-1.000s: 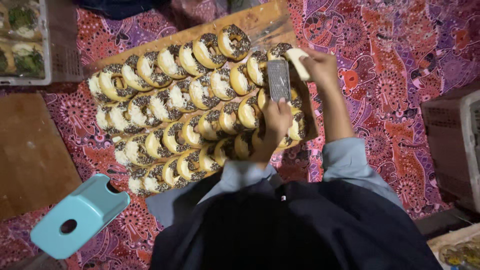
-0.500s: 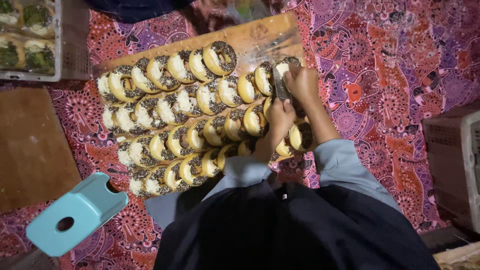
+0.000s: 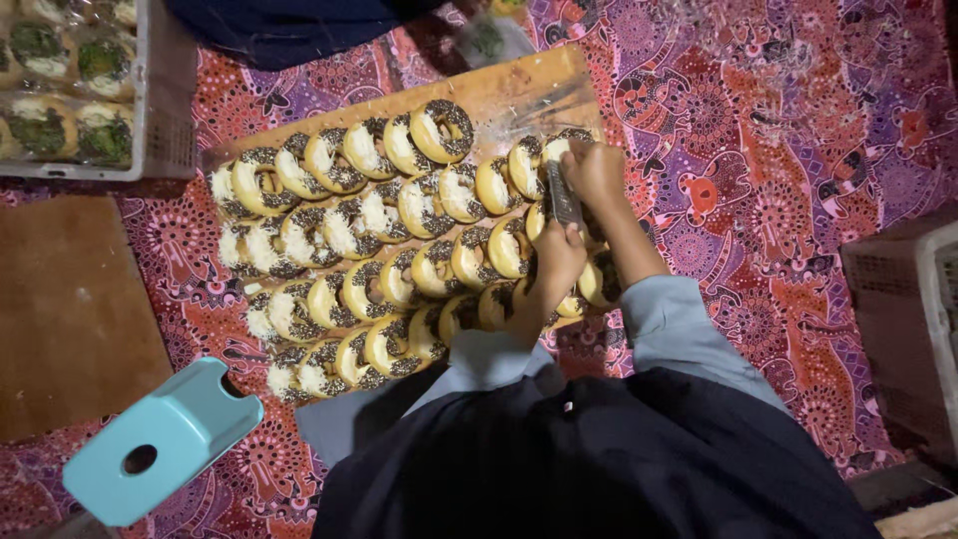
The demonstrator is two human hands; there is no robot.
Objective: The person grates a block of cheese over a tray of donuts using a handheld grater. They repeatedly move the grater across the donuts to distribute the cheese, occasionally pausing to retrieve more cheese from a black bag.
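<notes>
Through the head camera I see my left hand (image 3: pixel 556 262) and right hand (image 3: pixel 597 175) both gripping a small metal grater (image 3: pixel 564 195), one at each end, held over the right end of a wooden board (image 3: pixel 504 90). Rows of ring doughnuts (image 3: pixel 379 260) with chocolate sprinkles and white topping cover that board, leaning on one another. The board lies on a red patterned cloth (image 3: pixel 778 180). A light blue plastic stool (image 3: pixel 160 444) stands at lower left.

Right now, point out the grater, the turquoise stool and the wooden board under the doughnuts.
grater (image 3: pixel 563 194), head view, on its metal face between the hands.
turquoise stool (image 3: pixel 160 444), head view, on its seat beside the hole.
wooden board (image 3: pixel 519 90), head view, on its bare far corner.
</notes>
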